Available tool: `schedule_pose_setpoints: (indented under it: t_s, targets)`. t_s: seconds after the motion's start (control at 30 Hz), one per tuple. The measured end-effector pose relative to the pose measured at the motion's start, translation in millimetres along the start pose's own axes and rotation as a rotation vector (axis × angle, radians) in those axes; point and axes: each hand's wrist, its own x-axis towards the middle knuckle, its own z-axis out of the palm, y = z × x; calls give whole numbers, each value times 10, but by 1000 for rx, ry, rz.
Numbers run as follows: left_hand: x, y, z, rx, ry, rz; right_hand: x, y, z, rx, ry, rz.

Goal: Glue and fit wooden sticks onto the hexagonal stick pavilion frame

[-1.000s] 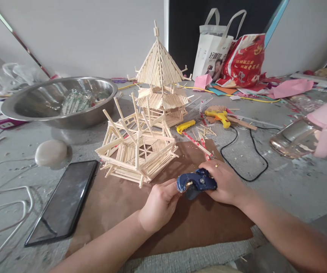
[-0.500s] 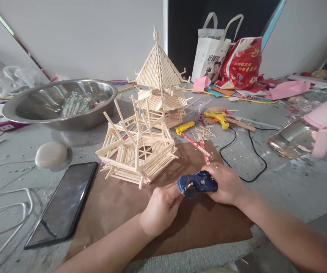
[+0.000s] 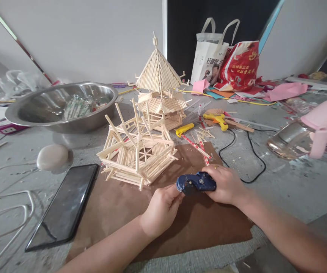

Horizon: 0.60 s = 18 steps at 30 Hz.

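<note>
My right hand (image 3: 227, 184) is wrapped around a blue hand cutter (image 3: 206, 181) with a curved jaw and a dark part beneath it. A small pale spot, perhaps a stick end, shows in the jaw. My left hand (image 3: 160, 208) is closed in a pinch at the jaw's left end, and what its fingers hold is hidden. Just beyond the hands stands an open six-sided frame of thin wooden sticks (image 3: 154, 172), with several sticks slanting upward. Behind it rises a stick pagoda (image 3: 156, 72) with a pointed roof.
Brown paper (image 3: 118, 235) lies under the hands. At left are a black phone (image 3: 63, 208), a round pale object (image 3: 52, 156) and a steel basin (image 3: 95, 113). A yellow-handled tool (image 3: 184, 130), yellow glue gun (image 3: 217, 120) and pink-lidded bottle (image 3: 288, 142) lie to the right.
The dark part of the cutter sits closer up in the jaw, and less of the pale piece shows. Both hands keep nearly the same place; the view has shifted slightly.
</note>
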Motion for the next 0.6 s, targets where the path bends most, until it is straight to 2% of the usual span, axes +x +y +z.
schedule_pose_setpoints:
  t_s: [0.6]
  targets:
    - [1,-84,35,-37,-17,-112,39,-51,-2,-75,-20,90]
